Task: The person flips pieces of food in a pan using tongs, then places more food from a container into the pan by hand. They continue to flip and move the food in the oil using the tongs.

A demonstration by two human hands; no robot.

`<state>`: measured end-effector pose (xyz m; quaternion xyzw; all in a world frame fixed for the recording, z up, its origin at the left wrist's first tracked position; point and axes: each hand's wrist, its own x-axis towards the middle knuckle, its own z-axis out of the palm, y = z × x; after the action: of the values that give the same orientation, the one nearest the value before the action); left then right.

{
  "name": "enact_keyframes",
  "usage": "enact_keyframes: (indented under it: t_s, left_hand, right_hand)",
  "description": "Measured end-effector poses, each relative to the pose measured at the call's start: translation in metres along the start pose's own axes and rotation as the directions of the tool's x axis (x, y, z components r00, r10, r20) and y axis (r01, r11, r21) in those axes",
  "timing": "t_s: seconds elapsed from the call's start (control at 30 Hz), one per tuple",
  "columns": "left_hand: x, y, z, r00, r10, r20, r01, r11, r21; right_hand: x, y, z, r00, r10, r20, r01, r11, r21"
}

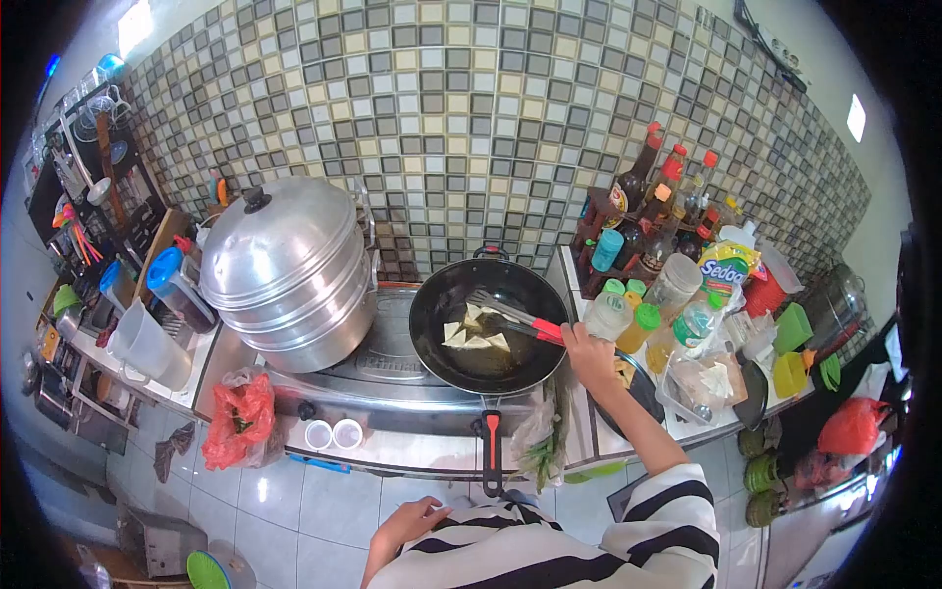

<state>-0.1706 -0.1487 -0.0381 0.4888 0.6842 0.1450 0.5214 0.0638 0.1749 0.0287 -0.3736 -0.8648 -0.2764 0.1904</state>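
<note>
A black wok point(488, 329) sits on the stove with several pale, flat pieces of food point(474, 331) lying in oil. My right hand point(592, 355) is closed on the red handles of metal tongs point(515, 318), whose tips rest over the food. My left hand point(407, 521) hangs low near my striped shirt, fingers loosely apart, holding nothing. The wok's red-and-black handle point(491, 447) points toward me.
A large lidded metal steamer point(287, 270) stands left of the wok. A red plastic bag point(238, 419) hangs at the counter's front. Sauce bottles point(648, 211), jars and plastic containers crowd the right counter. A clear jug point(149, 346) stands far left.
</note>
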Motion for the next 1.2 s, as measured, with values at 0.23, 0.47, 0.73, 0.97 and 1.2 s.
enact_keyframes:
  t_s: [0.23,0.47,0.73,0.97,1.2]
  left_hand:
    - [0.0,0.002,0.0,1.0,-0.001,0.004,0.001,1.0,0.018]
    - [-0.003,-0.002,0.003,1.0,-0.02,0.001,0.02,1.0,-0.001]
    - [0.0,-0.007,0.004,1.0,0.018,-0.026,-0.017,1.0,0.005]
    - [-0.004,-0.003,0.0,0.999,-0.035,-0.011,0.035,0.999,0.021]
    - [-0.003,-0.003,-0.003,1.0,-0.031,0.002,0.031,1.0,0.0]
  right_hand:
    - [0.004,-0.012,0.015,0.999,0.004,-0.033,-0.004,1.0,-0.006]
    - [0.014,-0.016,0.019,0.996,0.05,-0.077,-0.044,0.996,0.077]
    - [0.03,-0.03,0.026,0.994,0.107,-0.022,-0.104,0.991,0.089]
    - [0.022,-0.016,0.028,0.991,0.084,0.1,-0.091,0.994,0.066]
    - [0.015,0.007,-0.024,0.969,0.234,0.081,-0.238,0.97,0.045]
